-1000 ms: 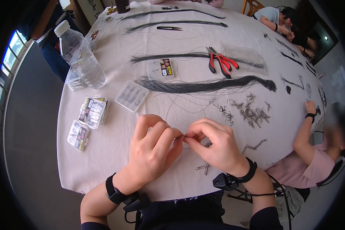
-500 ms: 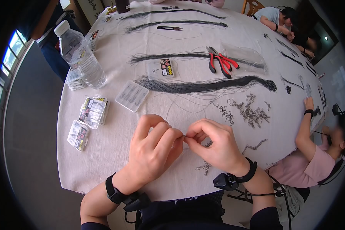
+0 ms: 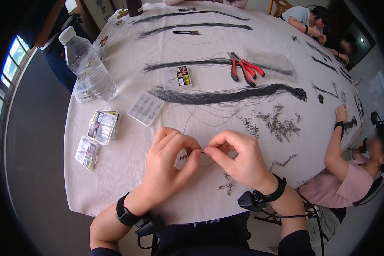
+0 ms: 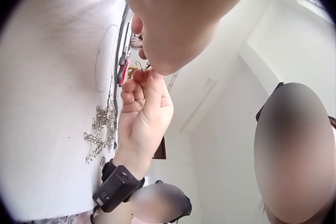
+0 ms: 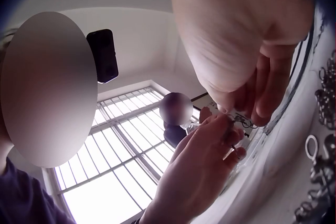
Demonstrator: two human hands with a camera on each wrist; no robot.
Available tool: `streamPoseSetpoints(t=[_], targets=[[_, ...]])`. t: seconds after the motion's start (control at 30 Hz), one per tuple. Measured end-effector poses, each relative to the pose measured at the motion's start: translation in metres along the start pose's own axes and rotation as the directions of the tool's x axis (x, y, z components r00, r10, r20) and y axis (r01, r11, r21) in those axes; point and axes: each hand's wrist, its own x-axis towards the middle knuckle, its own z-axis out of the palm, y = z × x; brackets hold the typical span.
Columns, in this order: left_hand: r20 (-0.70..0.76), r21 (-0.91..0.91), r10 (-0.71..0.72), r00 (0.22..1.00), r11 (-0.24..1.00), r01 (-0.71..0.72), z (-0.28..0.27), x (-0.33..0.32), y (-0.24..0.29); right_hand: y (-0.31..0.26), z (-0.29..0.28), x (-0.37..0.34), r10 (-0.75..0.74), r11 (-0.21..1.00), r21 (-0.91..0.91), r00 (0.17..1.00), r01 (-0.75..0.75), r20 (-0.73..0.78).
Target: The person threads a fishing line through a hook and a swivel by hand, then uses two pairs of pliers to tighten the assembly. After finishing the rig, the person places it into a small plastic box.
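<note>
In the head view my left hand (image 3: 166, 162) and right hand (image 3: 239, 160) meet fingertip to fingertip over the near part of the table. Left thumb and forefinger pinch a small dark metal piece, and a short zigzag metal chain (image 3: 184, 157) shows behind that thumb. From the other side, my right thumb and forefinger pinch the same small piece; I cannot tell its exact kind. A thin dark line curves beyond the hands. To the right of them lie loose fish hooks (image 3: 250, 127) and a pile of metal swivels (image 3: 281, 126).
Red-handled pliers (image 3: 245, 70) lie across a dark line bundle beyond the hands. A longer line bundle (image 3: 226, 97) lies nearer. Clear hook boxes (image 3: 145, 109) and a water bottle (image 3: 89, 64) are at left. Another person's arm (image 3: 336, 141) rests at the table's right edge.
My left fingers have shifted, with thumb and forefinger now forming a loop, and the zigzag chain shows behind the thumb. My right hand stays pinched near the same spot.
</note>
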Motion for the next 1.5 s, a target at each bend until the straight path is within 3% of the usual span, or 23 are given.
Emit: streamPoseSetpoints(t=[0.07,0.13,0.27,0.6,0.7,0.77,0.83,0.93,1.5], targets=[[0.047,-0.227,-0.176,0.983,0.957,0.183,0.000,-0.002,0.000,0.002,-0.002,0.002,-0.017,1.000,-0.003,1.000,0.017,-0.014],[0.057,-0.307,-0.233,0.971,0.921,0.239,0.002,-0.004,-0.001,0.006,-0.004,0.005,-0.019,0.996,0.090,0.999,0.023,-0.040],[0.068,-0.429,-0.330,0.942,0.843,0.326,0.004,-0.006,0.000,0.003,-0.009,0.008,-0.127,0.992,0.016,0.992,0.127,0.010],[0.130,-0.354,-0.263,0.956,0.888,0.293,0.004,-0.006,-0.001,0.009,-0.006,0.008,-0.127,0.987,0.101,0.992,0.125,0.009],[0.148,-0.463,-0.313,0.938,0.816,0.345,0.004,-0.010,-0.003,0.013,-0.008,0.009,-0.086,0.984,0.161,0.996,0.082,0.015],[0.161,-0.600,-0.361,0.918,0.703,0.382,0.003,-0.011,-0.003,0.018,-0.011,0.009,-0.052,0.980,0.193,0.998,0.045,0.031],[0.173,-0.632,-0.373,0.912,0.668,0.393,0.000,-0.009,0.001,0.019,-0.013,0.009,0.003,0.980,0.194,0.982,-0.040,0.189],[0.180,-0.668,-0.389,0.903,0.626,0.403,-0.001,-0.008,0.004,0.013,-0.013,0.010,0.034,0.981,0.177,0.965,-0.083,0.262],[0.206,-0.685,-0.427,0.880,0.580,0.442,-0.002,-0.006,0.004,0.025,-0.007,0.011,-0.042,0.945,0.326,0.988,-0.010,0.152]])
